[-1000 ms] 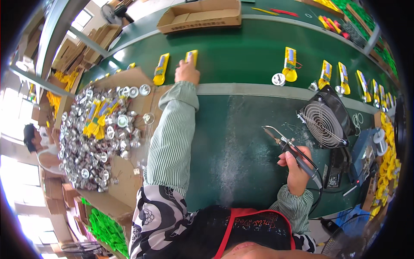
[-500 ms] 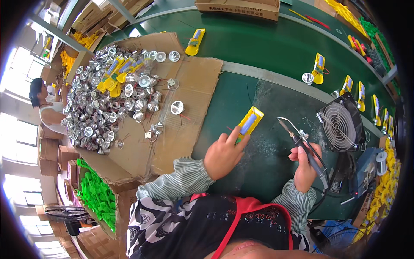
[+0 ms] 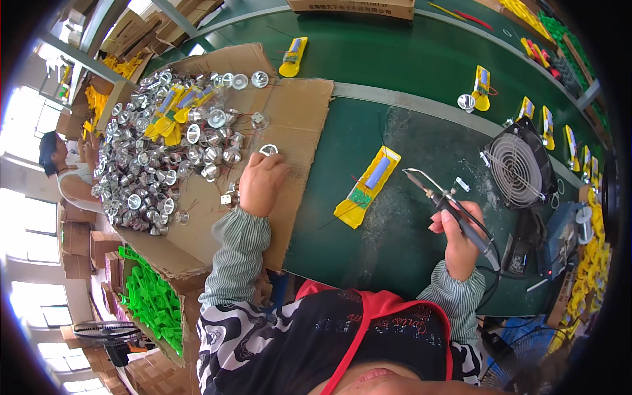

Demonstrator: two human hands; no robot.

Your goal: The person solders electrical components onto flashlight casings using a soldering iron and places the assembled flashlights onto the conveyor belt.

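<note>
The left hand [image 3: 262, 183] rests palm down with loose fingers on the cardboard sheet [image 3: 299, 125], beside shiny cups [image 3: 164, 158]. The right hand [image 3: 457, 240] grips a soldering iron [image 3: 447, 201] near the yellow case [image 3: 368, 185] on the table [image 3: 408, 66].

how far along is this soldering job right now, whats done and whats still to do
Done: one yellow housing with its battery and green board lies on the green mat in front of the person. In hand: the right hand holds the soldering iron, tip raised off the mat, while the left hand reaches onto the cardboard among the silver reflectors. Left: no reflector sits at that housing yet, and a large pile remains.
</note>
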